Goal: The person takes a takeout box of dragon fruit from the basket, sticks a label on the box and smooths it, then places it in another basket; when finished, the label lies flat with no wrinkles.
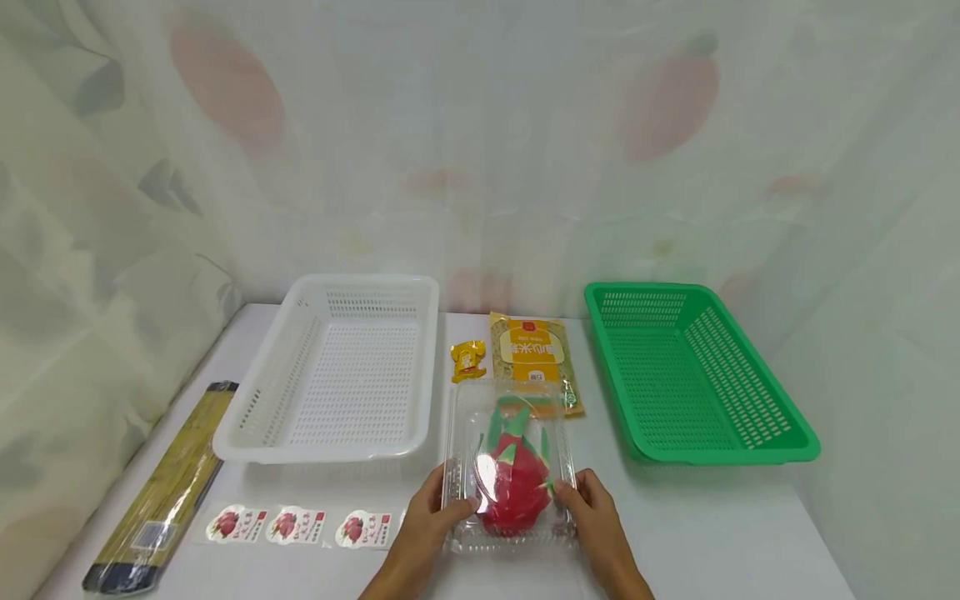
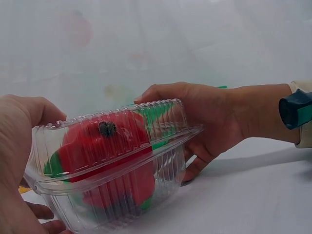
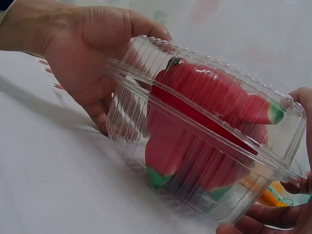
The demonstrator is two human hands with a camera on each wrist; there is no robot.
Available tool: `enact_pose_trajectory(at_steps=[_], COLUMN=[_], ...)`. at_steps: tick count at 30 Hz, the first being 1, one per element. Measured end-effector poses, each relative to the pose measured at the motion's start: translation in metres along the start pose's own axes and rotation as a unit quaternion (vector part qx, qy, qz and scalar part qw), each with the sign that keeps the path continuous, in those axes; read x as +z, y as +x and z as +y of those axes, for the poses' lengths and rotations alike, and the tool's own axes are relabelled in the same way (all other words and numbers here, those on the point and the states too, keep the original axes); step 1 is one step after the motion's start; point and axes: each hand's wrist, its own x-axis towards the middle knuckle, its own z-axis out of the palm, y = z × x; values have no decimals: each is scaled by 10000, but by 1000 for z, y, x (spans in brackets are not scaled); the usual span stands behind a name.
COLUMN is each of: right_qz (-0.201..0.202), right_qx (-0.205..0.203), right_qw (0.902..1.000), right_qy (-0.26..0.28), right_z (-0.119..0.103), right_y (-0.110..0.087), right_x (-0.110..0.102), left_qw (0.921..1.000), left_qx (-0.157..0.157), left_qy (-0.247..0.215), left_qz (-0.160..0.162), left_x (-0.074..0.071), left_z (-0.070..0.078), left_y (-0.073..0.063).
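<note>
A clear plastic clamshell box (image 1: pixel 513 392) with its lid down holds a red dragon fruit (image 1: pixel 516 492) with green leaf tips. My left hand (image 1: pixel 429 521) grips the box's left side, thumb over the lid edge and fingers curled beneath. On the opposite side, my right hand (image 1: pixel 597 525) holds it the same way. Through the ribbed wall, the left wrist view shows the dark stem end of the dragon fruit (image 2: pixel 109 146). The right wrist view has the box (image 3: pixel 195 107) tilted in the frame, between both hands and close over the white table.
A white basket (image 1: pixel 322 454) stands left, a green basket (image 1: pixel 720 456) right. Between them lie a yellow packet (image 1: pixel 468 361) and a noodle bag (image 1: pixel 528 342). Dragon fruit stickers (image 1: pixel 296 525) lie front left, beside a long wrapped bundle (image 1: pixel 161 492).
</note>
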Motion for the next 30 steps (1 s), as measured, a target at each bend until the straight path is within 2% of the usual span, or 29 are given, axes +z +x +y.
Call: enact_pose_trajectory(at_steps=[3, 10, 18, 22, 30], right_qz=[-42, -78, -75, -106, -137], right_qx=[-31, 216, 87, 149, 350], right_qw=[10000, 9997, 9998, 9997, 9991], right_qy=[33, -107, -144, -156, -208], right_z=[0, -2, -1, -2, -5], right_y=[1, 0, -4, -4, -3], right_x=[1, 3, -1, -3, -4], left_qw=[10000, 9995, 9943, 9931, 9848], left_qx=[1, 188, 113, 337, 1167], left_qy=[28, 44, 605, 532, 385], left_qz=[55, 270, 870, 994, 1229], left_x=[-1, -8, -23, -32, -46], left_z=[0, -1, 12, 16, 20], left_y=[-2, -10, -27, -33, -45])
